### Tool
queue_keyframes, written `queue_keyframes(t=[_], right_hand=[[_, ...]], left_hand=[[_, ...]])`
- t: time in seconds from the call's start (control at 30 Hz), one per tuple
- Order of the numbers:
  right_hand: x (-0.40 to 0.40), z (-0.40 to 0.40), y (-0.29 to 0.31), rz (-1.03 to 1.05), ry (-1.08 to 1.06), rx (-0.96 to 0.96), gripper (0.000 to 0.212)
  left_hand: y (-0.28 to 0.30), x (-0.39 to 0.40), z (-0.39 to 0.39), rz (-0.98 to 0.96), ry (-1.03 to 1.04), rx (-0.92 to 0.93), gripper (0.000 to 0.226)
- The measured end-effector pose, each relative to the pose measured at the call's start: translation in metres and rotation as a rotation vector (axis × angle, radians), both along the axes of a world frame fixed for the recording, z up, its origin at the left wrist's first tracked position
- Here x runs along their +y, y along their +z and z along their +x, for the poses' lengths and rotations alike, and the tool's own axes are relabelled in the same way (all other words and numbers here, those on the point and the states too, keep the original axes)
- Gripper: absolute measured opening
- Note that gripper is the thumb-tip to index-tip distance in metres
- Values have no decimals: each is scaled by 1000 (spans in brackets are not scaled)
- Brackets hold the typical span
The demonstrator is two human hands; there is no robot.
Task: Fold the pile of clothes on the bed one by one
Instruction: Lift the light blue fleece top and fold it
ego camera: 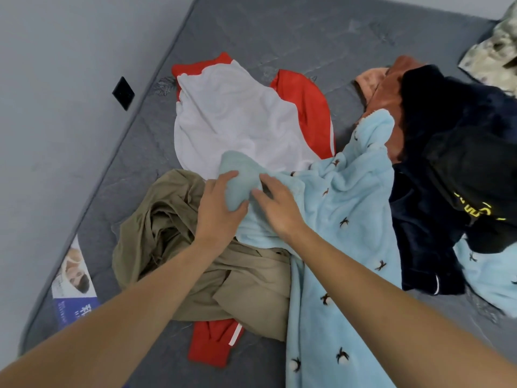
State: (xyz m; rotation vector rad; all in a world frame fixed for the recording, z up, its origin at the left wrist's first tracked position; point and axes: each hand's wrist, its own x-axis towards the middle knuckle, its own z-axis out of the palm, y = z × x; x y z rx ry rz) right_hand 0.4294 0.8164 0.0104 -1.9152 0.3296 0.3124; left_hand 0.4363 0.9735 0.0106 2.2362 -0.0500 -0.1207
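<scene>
1. Left hand (pixel 221 208): fingers curled over a bunched end of the light blue fleece garment (pixel 335 219), thumb beneath the fold; closed on the cloth.
2. Right hand (pixel 277 208): laid on the same garment just beside the left hand, fingers loosely bent and pressing into the fleece; whether it pinches or only presses cannot be told.
3. Fleece garment: runs from both hands toward the person, draped over the khaki garment (pixel 173 233) that lies under the left forearm.
4. Step in hand, judged: drawing the fleece clear of the pile. Best done by lifting the held end high and shaking it out so seams and sleeves show before any fold.
5. Beyond the fingertips: white and red top (pixel 232 121), lying spread on the grey mattress (pixel 279 32).
6. Right of the right hand: dark navy garment (pixel 453 163) lying on the fleece's far edge, likely to drag along; rust-brown cloth (pixel 391 93) behind it.
7. Near the left elbow: red trouser leg (pixel 212 343), partly trapped under the khaki.
8. Far right corner: camouflage cloth (pixel 495 57), well apart.
</scene>
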Motion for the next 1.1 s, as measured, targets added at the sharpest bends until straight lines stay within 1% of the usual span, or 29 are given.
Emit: queue_keyframes(t=[0.07, 0.1, 0.13, 0.23, 0.3, 0.33, 0.37, 0.43, 0.5, 0.57, 0.6, 0.67, 0.7, 0.73, 0.77, 0.83, 0.87, 0.93, 1.03, 1.1], right_hand=[[1, 0, 29, 383, -139, 139, 63], [0, -2, 41, 527, -167, 154, 58], [-3, -6, 48, 608, -195, 142, 53], [-26, -19, 62, 685, -337, 93, 51], [-57, -29, 66, 700, -421, 89, 41], [-77, -33, 65, 660, -453, 80, 33], [-97, -37, 63, 546, -474, 64, 26], [-134, -44, 57, 251, -509, 11, 13], [-164, -51, 50, -11, -515, -16, 13], [-185, -60, 46, -258, -459, -40, 28], [-194, -65, 44, -406, -402, -96, 40], [-205, -76, 38, -782, -217, -293, 62], [-208, -79, 34, -926, -107, -384, 66], [-210, -80, 27, -987, 9, -444, 66], [-210, -82, 17, -993, 121, -449, 64], [-210, -86, -8, -988, 258, -342, 63], [-211, -89, -22, -1003, 287, -290, 64], [-213, -94, -47, -1043, 309, -248, 66], [-213, -96, -67, -1081, 321, -254, 66], [-211, -97, -70, -1092, 305, -271, 65]], left_hand=[[16, -14, -8, -44, 19, -43, 59], [25, -25, -13, -62, 19, -60, 58], [35, -39, -19, -90, 16, -72, 57], [60, -85, -37, -242, 11, -78, 49], [64, -106, -46, -326, -104, -77, 47], [62, -114, -49, -342, -191, -73, 47], [58, -120, -52, -327, -274, -71, 48], [45, -133, -58, -224, -392, -130, 48], [30, -146, -63, -126, -409, -216, 47], [14, -155, -64, -38, -388, -172, 52], [5, -160, -64, 23, -406, -123, 58], [-11, -168, -64, 174, -466, -93, 70], [-18, -173, -63, 223, -485, -106, 74], [-23, -177, -61, 255, -495, -122, 76], [-28, -181, -60, 288, -502, -137, 77], [-42, -181, -55, 371, -519, -165, 77], [-52, -179, -52, 417, -531, -177, 78], [-71, -172, -48, 505, -549, -196, 80], [-94, -167, -49, 590, -556, -253, 80], [-96, -169, -55, 592, -538, -275, 78]])
